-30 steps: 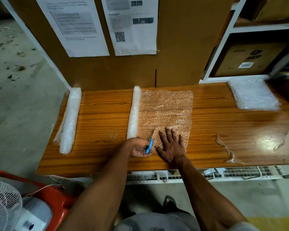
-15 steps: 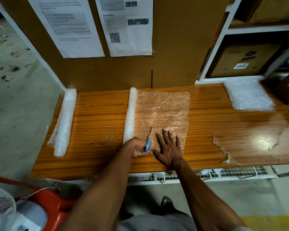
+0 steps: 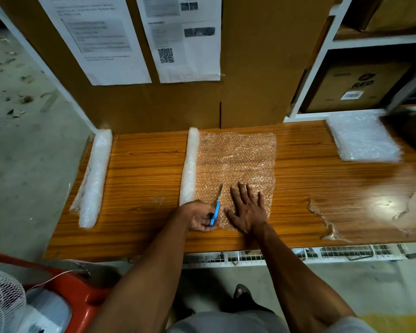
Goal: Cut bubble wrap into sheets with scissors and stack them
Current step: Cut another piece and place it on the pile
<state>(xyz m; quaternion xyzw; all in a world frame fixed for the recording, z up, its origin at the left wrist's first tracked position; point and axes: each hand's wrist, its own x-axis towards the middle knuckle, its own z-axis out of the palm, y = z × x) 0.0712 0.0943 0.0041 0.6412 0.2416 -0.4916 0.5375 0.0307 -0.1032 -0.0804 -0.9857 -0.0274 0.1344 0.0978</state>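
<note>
A bubble wrap roll [image 3: 190,164] lies across the wooden table [image 3: 142,169], with a clear sheet [image 3: 235,159] unrolled from it to the right. My left hand [image 3: 202,216] grips blue-handled scissors [image 3: 216,207] at the sheet's near edge, close beside the roll; the blades point away from me into the wrap. My right hand [image 3: 249,207] presses flat on the sheet just right of the scissors, fingers spread. A stack of cut sheets [image 3: 363,138] sits at the table's back right.
A second bubble wrap roll [image 3: 94,179] lies along the table's left end. Cardboard with taped papers [image 3: 185,37] stands behind the table, and shelves with a carton [image 3: 360,85] are at the right. The tabletop laminate peels at the right [image 3: 327,219]. A fan [image 3: 3,306] stands at lower left.
The scissor blades have advanced a little farther into the sheet. Both hands stay at the near edge; the view has shifted slightly.
</note>
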